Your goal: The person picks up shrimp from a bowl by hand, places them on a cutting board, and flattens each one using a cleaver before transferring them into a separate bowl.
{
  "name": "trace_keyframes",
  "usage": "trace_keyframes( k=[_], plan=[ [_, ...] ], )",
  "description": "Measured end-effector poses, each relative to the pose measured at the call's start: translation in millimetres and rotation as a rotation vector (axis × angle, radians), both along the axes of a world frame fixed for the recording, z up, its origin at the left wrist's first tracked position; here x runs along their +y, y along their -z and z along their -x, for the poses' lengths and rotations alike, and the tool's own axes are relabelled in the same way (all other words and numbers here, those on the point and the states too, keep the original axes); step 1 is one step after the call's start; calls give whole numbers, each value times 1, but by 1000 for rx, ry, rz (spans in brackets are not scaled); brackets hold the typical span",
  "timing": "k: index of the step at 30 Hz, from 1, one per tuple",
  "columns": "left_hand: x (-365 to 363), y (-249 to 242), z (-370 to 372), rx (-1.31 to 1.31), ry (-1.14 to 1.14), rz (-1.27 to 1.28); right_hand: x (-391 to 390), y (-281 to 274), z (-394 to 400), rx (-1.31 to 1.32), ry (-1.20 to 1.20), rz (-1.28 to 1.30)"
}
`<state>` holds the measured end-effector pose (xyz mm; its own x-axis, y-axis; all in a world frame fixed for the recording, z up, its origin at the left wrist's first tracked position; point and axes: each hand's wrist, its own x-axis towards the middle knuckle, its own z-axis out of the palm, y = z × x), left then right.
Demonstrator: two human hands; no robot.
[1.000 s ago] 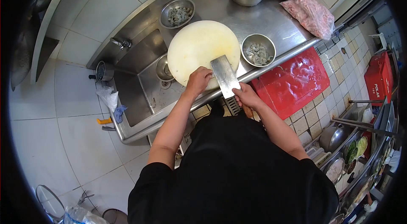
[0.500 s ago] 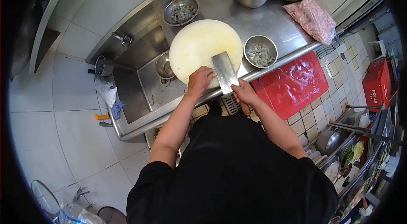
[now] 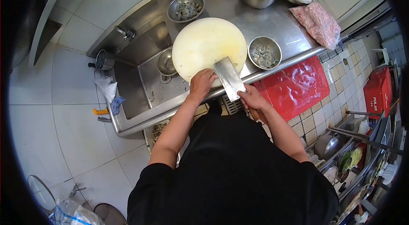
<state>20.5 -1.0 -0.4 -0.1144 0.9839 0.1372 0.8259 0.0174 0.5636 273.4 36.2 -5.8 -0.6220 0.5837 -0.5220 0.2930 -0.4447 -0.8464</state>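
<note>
On the round white cutting board (image 3: 204, 42) lies the blade of a cleaver (image 3: 229, 79), its broad side facing up and its far end on the board. My right hand (image 3: 254, 98) is closed around the cleaver near the wooden handle, beyond the board's near edge. My left hand (image 3: 202, 83) rests at the board's near edge, just left of the blade, with fingers curled together; what they hold, if anything, is hidden. Right of the board stands a metal bowl (image 3: 277, 51) with peeled shrimp (image 3: 263, 57). Behind the board, another metal bowl (image 3: 171, 12) contains greyish shrimp (image 3: 187, 10).
At the left is a steel sink (image 3: 147, 65) with a tap (image 3: 124, 32) and a small bowl (image 3: 161, 64) in it. A large steel bowl (image 3: 260, 1) and a bag of pink meat (image 3: 317, 25) stand at the back right. A red board (image 3: 298, 88) lies below the counter edge.
The cleaver and my right hand have shifted slightly toward my body across the board. My left hand stays curled at the near edge. The whole view has moved a little.
</note>
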Motion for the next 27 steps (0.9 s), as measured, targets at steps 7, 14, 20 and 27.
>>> trace_keyframes(
  k=[7, 14, 20, 27],
  plan=[
    [0, -3, 1, 27, 24, -23, -5, 7, 4, -19, 65, -36],
    [7, 0, 3, 1, 20, 27, -4, 8, 5, 0, 95, 9],
    [9, -2, -2, 2, -18, 97, -3, 11, 6, 26, 78, 29],
    [10, 4, -2, 34, -28, 23, 1, -4, 14, 3, 80, 51]
  ],
)
